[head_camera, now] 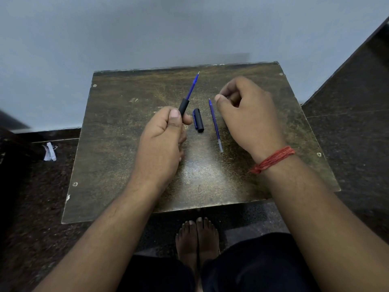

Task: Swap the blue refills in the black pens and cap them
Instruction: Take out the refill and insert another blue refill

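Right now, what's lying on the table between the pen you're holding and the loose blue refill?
The head view shows a black pen cap between the black pen in the left hand and the loose blue refill.

Colours I see on the worn brown tabletop [273, 98]

My left hand [162, 144] holds a black pen [183, 107] with a blue refill [192, 87] sticking out; a second blue refill [214, 123], clear at its near end, and a black cap [199, 121] with a blue clip lie mid-top. The top is dark brown, mottled with yellowish scuffs. A red thread [273, 159] wraps my right wrist. The wall [126, 28] is pale grey-blue, the floor [357, 123] dark and speckled.
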